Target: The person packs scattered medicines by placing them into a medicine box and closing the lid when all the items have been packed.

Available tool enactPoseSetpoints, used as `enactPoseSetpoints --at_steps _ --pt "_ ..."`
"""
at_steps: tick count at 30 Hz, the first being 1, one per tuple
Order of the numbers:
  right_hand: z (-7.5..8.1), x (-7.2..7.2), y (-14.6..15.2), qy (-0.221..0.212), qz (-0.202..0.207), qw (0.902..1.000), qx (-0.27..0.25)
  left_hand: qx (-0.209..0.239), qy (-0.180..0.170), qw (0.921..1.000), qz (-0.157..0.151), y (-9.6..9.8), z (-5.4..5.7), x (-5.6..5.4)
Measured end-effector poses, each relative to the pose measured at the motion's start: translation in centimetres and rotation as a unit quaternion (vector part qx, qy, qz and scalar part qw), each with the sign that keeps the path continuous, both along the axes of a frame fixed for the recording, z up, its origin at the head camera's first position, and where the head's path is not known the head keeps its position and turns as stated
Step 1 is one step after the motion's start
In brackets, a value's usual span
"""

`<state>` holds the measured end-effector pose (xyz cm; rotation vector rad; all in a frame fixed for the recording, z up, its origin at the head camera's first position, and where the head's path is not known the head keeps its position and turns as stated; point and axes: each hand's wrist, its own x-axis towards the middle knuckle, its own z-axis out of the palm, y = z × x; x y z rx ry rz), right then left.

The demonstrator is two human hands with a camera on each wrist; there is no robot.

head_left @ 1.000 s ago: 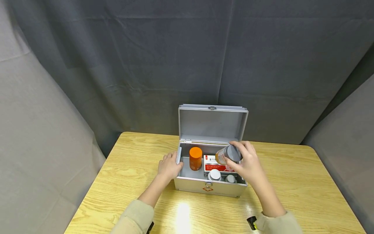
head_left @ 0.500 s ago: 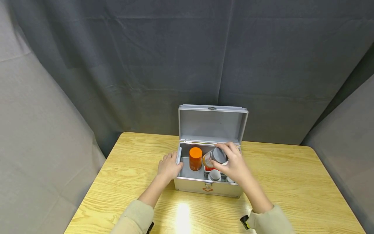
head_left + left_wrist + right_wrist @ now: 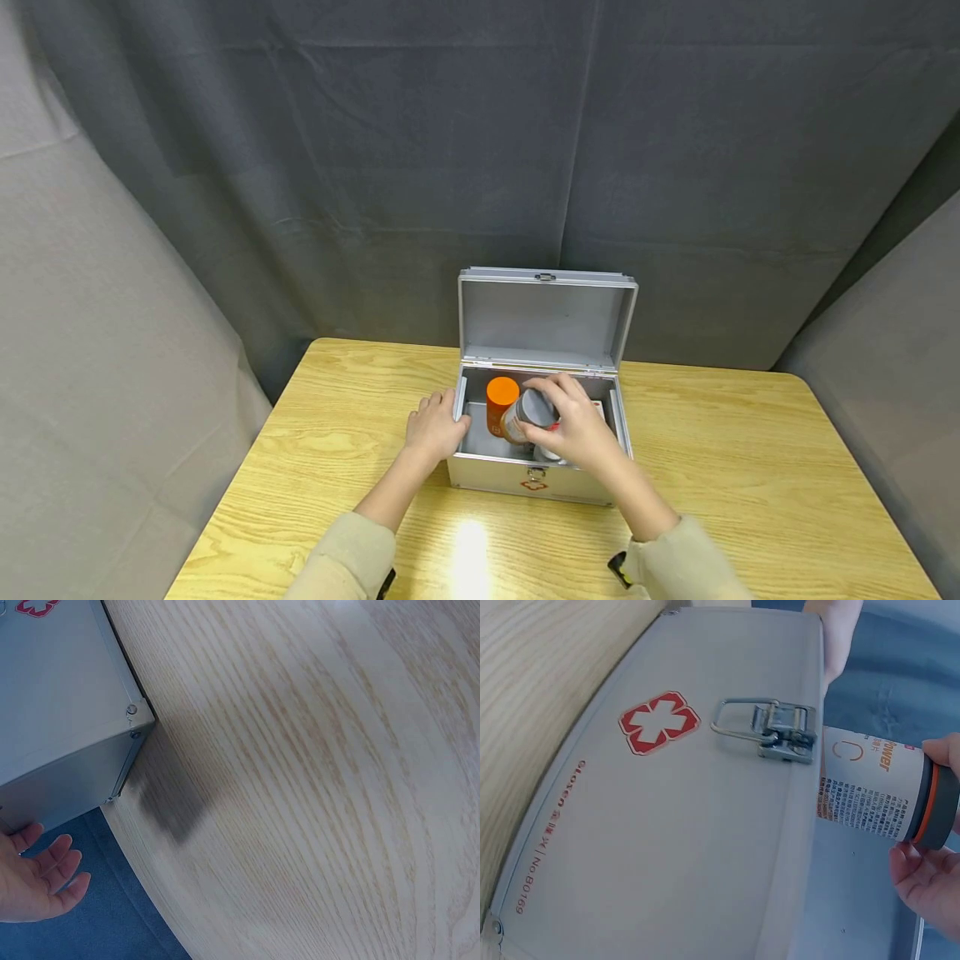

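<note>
An aluminium first-aid box [image 3: 495,473] stands on the table with its lid raised. My left hand [image 3: 435,429] holds the box's left wall, thumb over the rim and fingers along the outside. My right hand [image 3: 583,427] grips a pill bottle [image 3: 874,784] by its dark grey cap, fingers and thumb on either side. The bottle has a white printed label and leans over the box's opening, base pointing left. Beside it in the box stands an orange bottle [image 3: 502,392], partly overlapped by it in the head view.
Under my right hand a white bottle [image 3: 546,454] is mostly hidden, and a corner of a white-and-red carton [image 3: 598,408] shows behind it. The raised lid [image 3: 546,321] stands at the back, near the dark curtain. The wooden table [image 3: 750,467] extends on both sides.
My right hand has moved left across the box with the grey-capped bottle, bringing it from over the carton to beside the orange bottle. My left hand has stayed on the box.
</note>
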<state>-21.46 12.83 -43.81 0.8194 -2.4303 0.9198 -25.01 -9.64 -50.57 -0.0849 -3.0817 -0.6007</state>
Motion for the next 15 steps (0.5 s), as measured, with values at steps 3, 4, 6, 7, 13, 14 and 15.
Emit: enactPoseSetpoints --at_steps 3,4,6,7,13,14,15 --pt "-0.3 -0.1 -0.4 -0.003 0.006 0.9999 0.008 0.002 -0.003 1.0 0.0 0.0 0.1 0.0" --pt "-0.4 -0.2 -0.5 -0.005 0.007 0.9999 0.011 0.002 -0.005 1.0 -0.001 0.0 0.1 0.1" --pt "-0.6 -0.2 -0.7 -0.012 0.007 0.9998 0.015 0.002 -0.006 1.0 -0.002 0.0 0.1 0.1" --pt "-0.7 -0.3 -0.8 -0.016 0.007 0.9997 0.017 0.002 -0.006 1.0 -0.002 0.0 0.1 0.1" --pt "-1.4 -0.5 -1.5 -0.039 0.011 0.9989 0.025 0.003 -0.008 1.0 -0.004 -0.1 0.1 0.1" --pt "-1.5 -0.6 -1.6 -0.041 0.013 0.9986 0.028 0.002 -0.009 0.9999 -0.004 -0.1 0.1 0.0" --pt "-1.6 -0.6 -1.7 -0.044 0.016 0.9984 0.032 0.002 -0.009 1.0 -0.004 -0.1 0.1 0.0"
